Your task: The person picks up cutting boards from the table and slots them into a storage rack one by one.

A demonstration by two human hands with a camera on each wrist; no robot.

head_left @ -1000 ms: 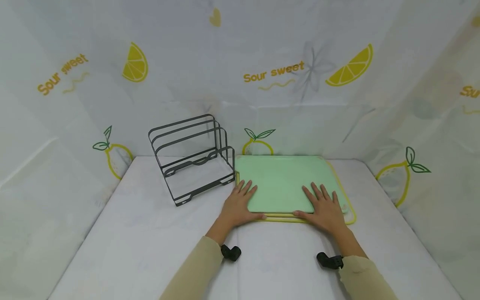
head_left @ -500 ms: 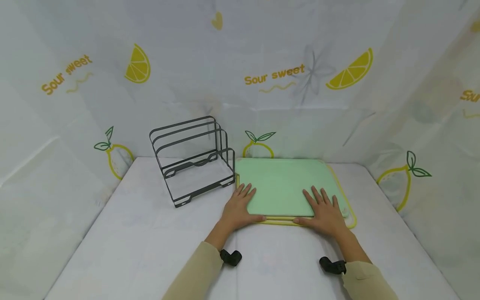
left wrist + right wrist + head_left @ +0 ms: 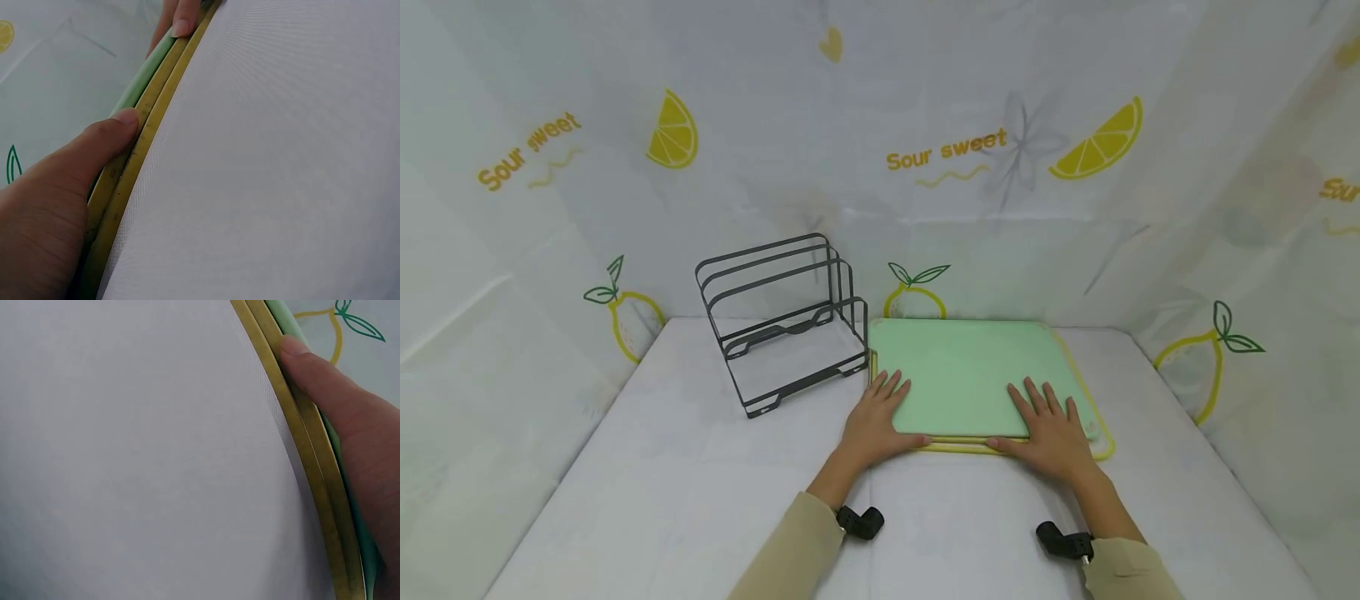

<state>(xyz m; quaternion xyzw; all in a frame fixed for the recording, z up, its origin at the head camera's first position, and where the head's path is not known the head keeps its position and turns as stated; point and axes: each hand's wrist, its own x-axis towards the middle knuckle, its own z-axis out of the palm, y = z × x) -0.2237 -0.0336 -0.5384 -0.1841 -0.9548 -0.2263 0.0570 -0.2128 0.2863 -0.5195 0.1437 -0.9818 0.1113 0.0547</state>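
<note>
A light green cutting board (image 3: 970,375) lies flat on top of a stack. Beneath it, yellow-edged boards (image 3: 962,448) stick out at the front and right; two yellow edges (image 3: 128,181) show in the left wrist view. My left hand (image 3: 874,427) rests on the stack's front left corner, fingers straight and spread on top. Its thumb lies against the upper yellow edge. Towards the front right, my right hand (image 3: 1054,432) rests the same way, its thumb touching the front edge in the right wrist view. The boards' undersides are hidden.
A black metal rack (image 3: 805,383) with several upright loops stands left of the stack, close to the boards' left side. A white cloth (image 3: 700,508) covers the table. Behind hangs a white sheet (image 3: 790,183) printed with lemons and lettering.
</note>
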